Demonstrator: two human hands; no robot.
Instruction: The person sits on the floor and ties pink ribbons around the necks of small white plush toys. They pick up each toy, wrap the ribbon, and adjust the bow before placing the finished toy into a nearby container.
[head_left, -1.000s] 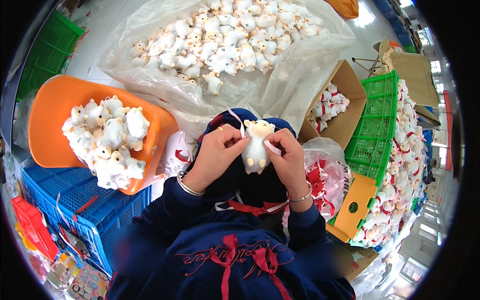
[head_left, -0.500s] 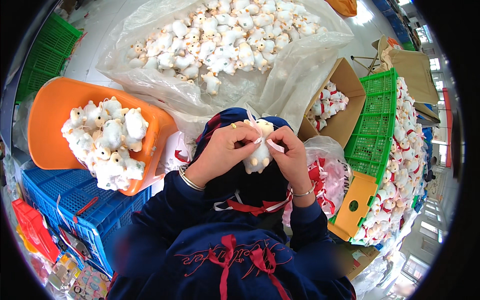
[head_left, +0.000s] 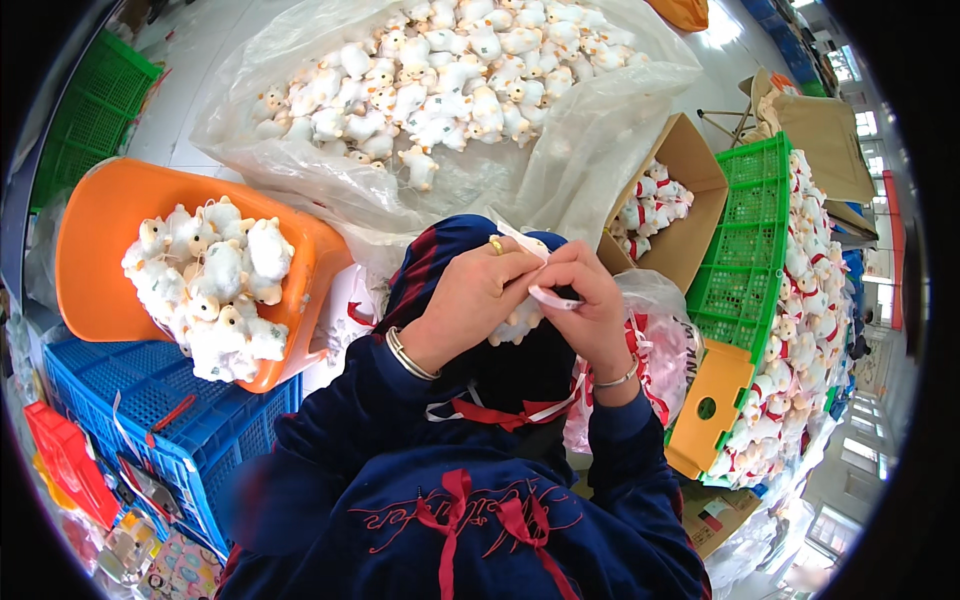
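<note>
A small white plush animal (head_left: 515, 327) rests over my lap, mostly covered by my fingers. A pale pink ribbon (head_left: 552, 299) runs at its neck, one end looping out by my right fingers and another sticking up above my left. My left hand (head_left: 478, 297) is closed in a pinch on the ribbon against the toy. Right beside it, my right hand (head_left: 587, 305) is also closed, pinching the ribbon; the fingertips of both hands nearly meet. Whether there is a knot is hidden. Across my lap lie red and white ribbons (head_left: 510, 413).
An orange bin (head_left: 100, 260) of plush animals sits on blue crates (head_left: 120, 375) at left. Ahead, a clear plastic sheet (head_left: 570, 190) bears a large heap of them. At right are a cardboard box (head_left: 700, 165) and a green crate (head_left: 745, 225) with red-ribboned ones.
My hands have come together over the toy, covering its head and most of its body. My left hand moved right, and the ribbon end by my right fingers now curls in a loop.
</note>
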